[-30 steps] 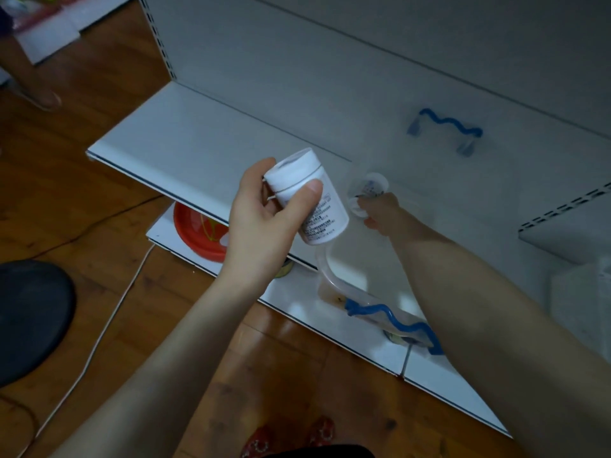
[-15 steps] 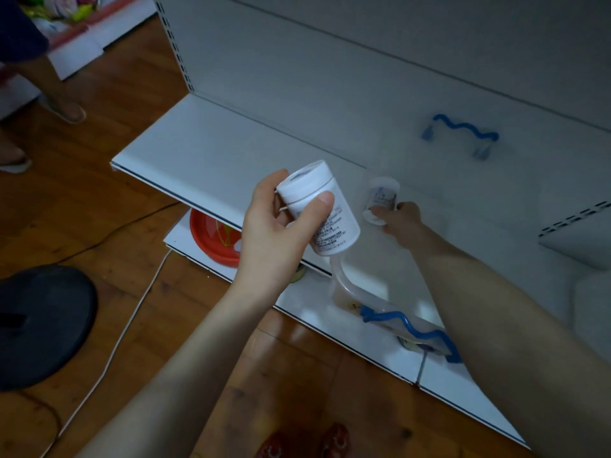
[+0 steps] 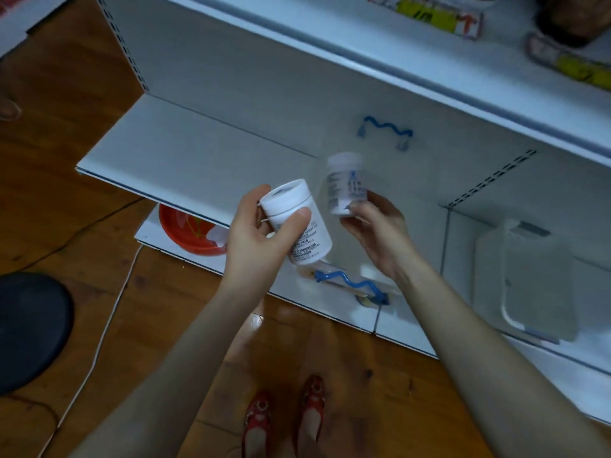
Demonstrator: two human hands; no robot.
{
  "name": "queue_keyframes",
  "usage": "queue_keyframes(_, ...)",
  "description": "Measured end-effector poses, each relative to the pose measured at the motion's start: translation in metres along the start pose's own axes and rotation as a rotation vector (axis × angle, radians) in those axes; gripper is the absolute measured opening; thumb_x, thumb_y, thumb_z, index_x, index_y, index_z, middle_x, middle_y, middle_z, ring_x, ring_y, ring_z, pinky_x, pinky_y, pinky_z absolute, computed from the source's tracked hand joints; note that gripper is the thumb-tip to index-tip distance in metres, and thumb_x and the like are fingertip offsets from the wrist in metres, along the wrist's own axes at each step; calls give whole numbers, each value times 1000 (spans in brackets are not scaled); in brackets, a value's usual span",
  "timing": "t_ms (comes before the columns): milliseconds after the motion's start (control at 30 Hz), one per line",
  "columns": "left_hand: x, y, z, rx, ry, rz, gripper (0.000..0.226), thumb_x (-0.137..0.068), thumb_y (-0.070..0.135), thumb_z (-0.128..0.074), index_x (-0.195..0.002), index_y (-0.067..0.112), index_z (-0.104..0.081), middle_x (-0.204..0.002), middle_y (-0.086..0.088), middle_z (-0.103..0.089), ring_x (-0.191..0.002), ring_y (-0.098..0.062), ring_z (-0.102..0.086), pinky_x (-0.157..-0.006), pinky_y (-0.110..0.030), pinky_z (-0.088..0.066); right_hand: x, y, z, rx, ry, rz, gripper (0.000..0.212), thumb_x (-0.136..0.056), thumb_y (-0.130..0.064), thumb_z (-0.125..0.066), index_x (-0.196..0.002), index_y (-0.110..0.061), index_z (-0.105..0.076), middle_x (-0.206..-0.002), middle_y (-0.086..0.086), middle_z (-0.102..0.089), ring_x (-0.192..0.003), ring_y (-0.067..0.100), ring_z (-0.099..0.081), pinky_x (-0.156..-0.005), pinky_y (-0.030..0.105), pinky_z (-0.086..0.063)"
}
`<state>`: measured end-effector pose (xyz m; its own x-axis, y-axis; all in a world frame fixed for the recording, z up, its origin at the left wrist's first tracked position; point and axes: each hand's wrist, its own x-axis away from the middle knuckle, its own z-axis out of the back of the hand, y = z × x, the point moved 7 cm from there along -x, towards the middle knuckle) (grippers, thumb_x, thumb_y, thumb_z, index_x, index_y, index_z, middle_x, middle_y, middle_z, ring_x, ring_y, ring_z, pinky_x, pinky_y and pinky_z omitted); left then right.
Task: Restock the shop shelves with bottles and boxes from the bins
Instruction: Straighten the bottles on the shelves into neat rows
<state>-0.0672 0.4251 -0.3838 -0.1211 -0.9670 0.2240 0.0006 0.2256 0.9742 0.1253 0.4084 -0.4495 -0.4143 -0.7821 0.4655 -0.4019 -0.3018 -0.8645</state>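
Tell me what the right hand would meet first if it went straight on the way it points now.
The right hand points forward, its bottle leading. That bottle would likely reach the back panel first, left of the far blue handle; depth is unclear.

L grip (image 3: 258, 239) wraps white bottle (image 3: 310, 239); R grip (image 3: 377, 233) pinches 2nd bottle (image 3: 345, 183) at base; grips near together.

Dim, bluish cast; right bottle (image 3: 346, 181) motion-blurred, top shelf goods (image 3: 436, 14) smeared, floor (image 3: 380, 375) glints, edges bowed
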Motion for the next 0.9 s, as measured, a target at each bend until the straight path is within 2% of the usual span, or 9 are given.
queue_keyframes(100, 17, 15, 5, -13, -34, 16, 51, -84, 12, -64, -131, 11, -43, -100, 9, -56, -84, 5, -58, -65, -6, -49, 56, -4, -10, -95, -137, -83, 31, -74, -5, -60, -105, -7, -57, -94, 9, -68, -87, 20, -67, -78, 26, -57)
queue_keyframes(200, 32, 30, 16, -5, -42, 29, 47, -86, 12, -62, -129, 11, -43, -99, 7, -58, -79, 9, -60, -67, -10, -51, 105, -15, -16, -103, -214, -103, 37, -65, -9, -60, -102, -10, -56, -90, 7, -70, -82, 20, -68, -75, 29, -58)
queue_keyframes(267, 41, 41, 23, 11, -39, 43, 47, -85, 14, -64, -129, 12, -45, -99, 6, -59, -84, 2, -61, -70, -14, -53, 131, -27, -19, -90, -244, -86, 48, -59, -7, -67, -106, -9, -55, -93, 9, -70, -86, 23, -66, -82, 35, -55)
queue_keyframes(333, 49, 54, 26, 47, -44, 60, 48, -83, 15, -66, -127, 11, -47, -95, 6, -61, -84, -4, -61, -68, -18, -53, 153, -42, -22, -72, -247, -62, 54, -54, -6, -70, -105, -9, -55, -94, 10, -69, -85, 23, -66, -82, 33, -54)
queue_keyframes(433, 60, 80, 22, 88, -81, 62, 36, -89, 12, -56, -124, 11, -50, -89, 8, -62, -76, -1, -62, -65, -22, -52, 177, -75, -24, 41, -197, 36, 43, -57, -6, -66, -99, -14, -58, -91, 2, -69, -82, 15, -67, -75, 25, -55)
queue_keyframes(567, 72, 116, 14, 139, -151, 34, 30, -90, 14, -53, -120, 15, -53, -84, 4, -61, -73, -9, -59, -50, -17, -46, 201, -119, -24, 91, -178, 159, 57, -46, -16, -77, -100, -13, -60, -95, 2, -70, -91, 16, -66, -85, 27, -54)
queue_keyframes(700, 82, 148, 2, 181, -211, 6, 41, -81, 20, -62, -121, 15, -51, -82, 3, -57, -67, -7, -56, -48, -17, -44, 215, -155, -22, 47, -184, 220, 66, -41, -21, -74, -103, -7, -57, -89, 1, -72, -86, 15, -68, -82, 28, -54)
queue_keyframes(800, 88, 172, -5, 173, -246, -60, 62, -59, 35, -66, -117, 18, -53, -88, 1, -60, -75, -10, -59, -61, -24, -46, 223, -182, -20, 131, -184, 297, 72, -40, -24, -74, -109, -18, -53, -90, -4, -71, -87, 13, -66, -79, 27, -52)
queue_keyframes(900, 92, 194, -9, 139, -242, -129, 64, -55, 37, -66, -116, 21, -52, -90, 4, -60, -75, -6, -58, -58, -15, -45, 229, -208, -25, 183, -231, 369, 81, -42, -23, -76, -118, -27, -47, -97, -3, -69, -93, 14, -65, -80, 27, -51)
